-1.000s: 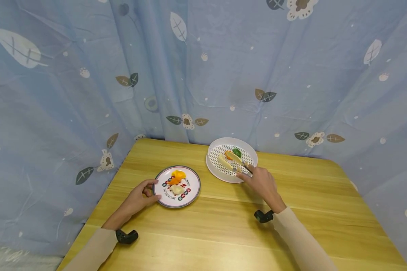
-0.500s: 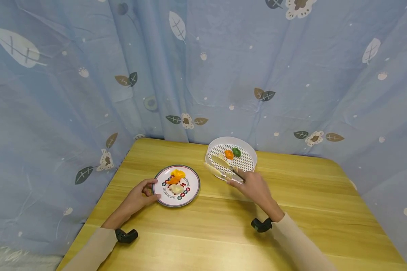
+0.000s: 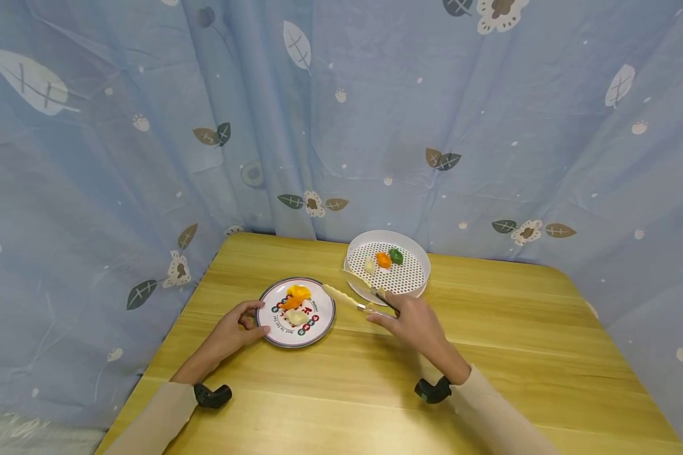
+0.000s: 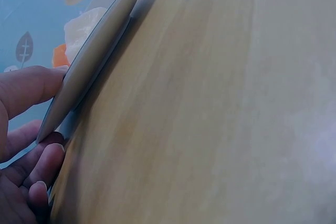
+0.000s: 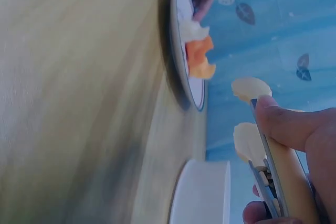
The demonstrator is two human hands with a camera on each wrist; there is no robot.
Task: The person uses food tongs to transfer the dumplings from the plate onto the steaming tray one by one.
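Note:
My left hand (image 3: 233, 328) grips the left rim of a round white plate (image 3: 321, 322) with printed lettering. The left wrist view shows thumb above the plate's rim (image 4: 100, 56) and fingers beneath. On the plate lie yellow (image 3: 299, 292), orange (image 3: 291, 303) and whitish (image 3: 296, 318) pieces. My right hand (image 3: 424, 325) holds tongs (image 3: 341, 296) with cream-coloured, scallop-edged tips. The tips stand apart with nothing between them, pointing at the plate's right side. Behind them, a white perforated strainer basket (image 3: 415, 278) holds a whitish (image 3: 370, 265), an orange (image 3: 384, 260) and a green (image 3: 396, 255) piece.
The strainer stands near the back edge of the wooden table (image 3: 518, 341), right of the plate. A blue patterned curtain (image 3: 375, 126) hangs close behind the table and along both sides. Each wrist wears a black camera.
My right hand has drawn the tongs out of the strainer, leftward and toward me, their tips now by the plate. The pieces in the strainer stayed there. My left hand keeps its hold on the plate.

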